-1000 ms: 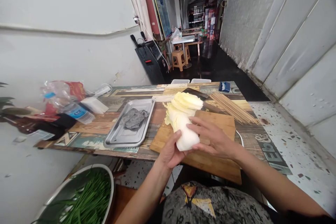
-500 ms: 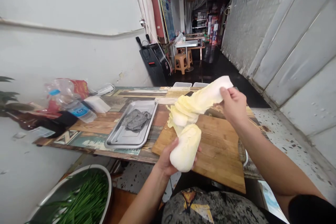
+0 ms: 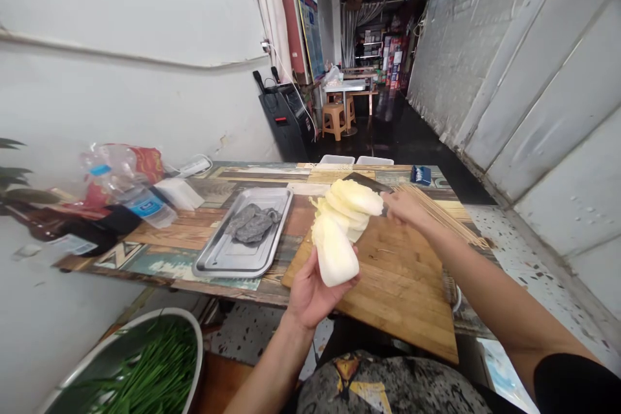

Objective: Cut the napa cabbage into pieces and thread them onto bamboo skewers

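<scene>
Cabbage sits within the left hand, fingers cupped around it; gentle, steady support should limit bruising. Loose leaves lie beside the right hand's bent fingers, grip unclear.

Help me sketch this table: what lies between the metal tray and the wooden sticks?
Between the tray and the sticks, the head view shows the cutting board, yellowish leaves, a dark blade, the right hand and the left hand holding cabbage.

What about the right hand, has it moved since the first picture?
Yes, the right hand moved forward, toward the far edge of the cutting board.
</scene>
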### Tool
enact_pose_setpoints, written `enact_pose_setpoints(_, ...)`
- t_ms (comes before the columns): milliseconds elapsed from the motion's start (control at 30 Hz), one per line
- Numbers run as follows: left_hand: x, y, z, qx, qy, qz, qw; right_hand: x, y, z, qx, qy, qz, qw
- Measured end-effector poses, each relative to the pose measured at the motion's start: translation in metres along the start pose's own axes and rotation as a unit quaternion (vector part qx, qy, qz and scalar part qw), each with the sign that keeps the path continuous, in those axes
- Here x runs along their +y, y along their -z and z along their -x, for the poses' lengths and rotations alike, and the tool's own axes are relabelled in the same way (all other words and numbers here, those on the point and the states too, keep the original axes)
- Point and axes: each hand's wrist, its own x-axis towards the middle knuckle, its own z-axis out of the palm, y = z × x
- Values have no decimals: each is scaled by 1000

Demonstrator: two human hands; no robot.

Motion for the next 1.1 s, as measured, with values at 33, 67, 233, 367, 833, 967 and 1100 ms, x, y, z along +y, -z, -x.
enact_pose_setpoints(33, -1, -2, 0, -3, 7, -2, 1000, -1, 6, 10, 15, 16, 22, 1000)
enact_pose_setpoints(67, -2, -4, 0, -3, 14, -2, 1000, -3, 10, 23, 23, 44, 42, 998)
enact_pose_setpoints(233, -11, -12, -7, 17, 22, 0, 1000, 0, -3, 97, -123, 395, 121, 902)
enact_pose_setpoints(367, -18, -16, -9, 42, 32, -31, 998, 8, -20, 121, -101, 525, 136, 834)
enact_pose_setpoints(833, -24, -11, -9, 73, 40, -131, 988, 13, -3, 112, 117, 569, 208, 787)
enact_pose_setpoints(967, -19, 0, -6, 0, 98, -149, 984, -9, 14, 92, 154, 394, 49, 905)
enact_pose_setpoints(1100, -10, 2, -1, -91, 121, -98, 984, -35, 18, 53, 69, 182, -255, 947)
